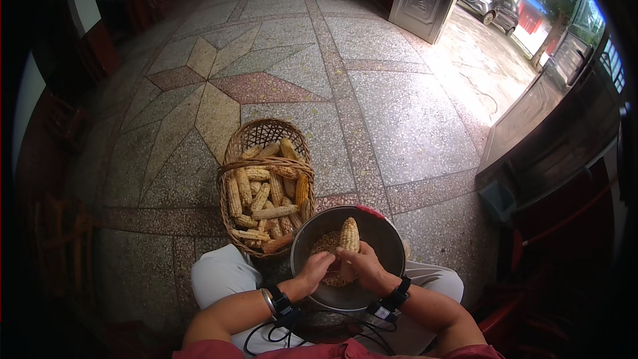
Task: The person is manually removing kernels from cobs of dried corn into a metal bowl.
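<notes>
An ear of corn [350,237] with pale kernels stands tip up over a metal bowl [391,254]. My right hand [367,265] is closed around its lower part. My left hand [315,270] is at the ear's left side, fingers curled, its thumb close to the right thumb. Whether the left fingers hold anything is hidden. Loose corn kernels [326,243] lie in the bottom of the bowl, which sits between my knees. Left of the bowl is a woven wicker basket [269,127] with a handle across it, holding several corn cobs [259,197].
Black cables [279,331] hang below my wrists across my lap. The terrazzo floor [408,124] spreads ahead. To the right, metal doors [421,2] stand open to a yard with a parked car [486,2]. A wooden chair [65,244] is at the left, in shadow.
</notes>
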Demonstrator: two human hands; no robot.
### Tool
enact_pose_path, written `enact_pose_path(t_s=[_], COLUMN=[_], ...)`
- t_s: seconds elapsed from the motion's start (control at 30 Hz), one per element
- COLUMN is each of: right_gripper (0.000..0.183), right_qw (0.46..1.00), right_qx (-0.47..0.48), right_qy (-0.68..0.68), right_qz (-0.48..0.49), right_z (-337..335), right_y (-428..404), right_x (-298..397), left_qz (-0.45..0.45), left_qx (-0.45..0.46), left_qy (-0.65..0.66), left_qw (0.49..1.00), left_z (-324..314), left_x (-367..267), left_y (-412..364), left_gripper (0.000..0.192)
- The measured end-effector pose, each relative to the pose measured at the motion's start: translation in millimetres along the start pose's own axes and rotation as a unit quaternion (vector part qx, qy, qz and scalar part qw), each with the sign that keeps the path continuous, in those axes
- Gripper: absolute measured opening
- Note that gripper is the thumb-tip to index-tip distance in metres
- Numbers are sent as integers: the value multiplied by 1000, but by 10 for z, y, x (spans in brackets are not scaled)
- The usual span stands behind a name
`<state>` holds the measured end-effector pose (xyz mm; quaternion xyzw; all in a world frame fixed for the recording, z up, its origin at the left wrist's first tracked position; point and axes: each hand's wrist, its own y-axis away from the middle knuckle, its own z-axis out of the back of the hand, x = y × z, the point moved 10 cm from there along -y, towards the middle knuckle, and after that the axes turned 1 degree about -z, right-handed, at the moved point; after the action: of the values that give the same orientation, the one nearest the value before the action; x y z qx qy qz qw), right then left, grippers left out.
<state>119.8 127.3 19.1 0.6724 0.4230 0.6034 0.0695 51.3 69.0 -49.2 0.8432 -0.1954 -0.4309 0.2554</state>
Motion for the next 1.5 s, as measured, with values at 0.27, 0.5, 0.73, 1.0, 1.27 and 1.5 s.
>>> enact_pose_path(t_s=[0.27, 0.5, 0.73, 1.0, 1.27, 1.5], right_gripper=[29, 26, 27, 28, 24, 23], right_qw=[999, 1000, 1000, 1000, 1000, 1000], right_qx=[-37, -19, -9, -7, -17, -15], right_qy=[-14, -11, -8, -12, -21, -2], right_qz=[13, 13, 5, -4, 10, 7], right_z=[101, 74, 54, 38, 81, 69], right_y=[-47, -47, -37, -31, -73, -56], right_x=[-35, -43, -41, -43, -95, -71], left_qz=[-15, -10, 10, 9, 30, 29], left_qx=[22, 29, 30, 31, 23, 28], left_qy=[18, 5, 17, 33, 32, 39], left_qw=[999, 1000, 999, 999, 999, 998], left_z=[-55, -50, -55, -24, -17, -17], left_x=[-44, 0, 18, 53, 82, 82], left_y=[39, 16, 36, 22, 17, 25], left_gripper=[28, 34, 33, 29, 26, 20])
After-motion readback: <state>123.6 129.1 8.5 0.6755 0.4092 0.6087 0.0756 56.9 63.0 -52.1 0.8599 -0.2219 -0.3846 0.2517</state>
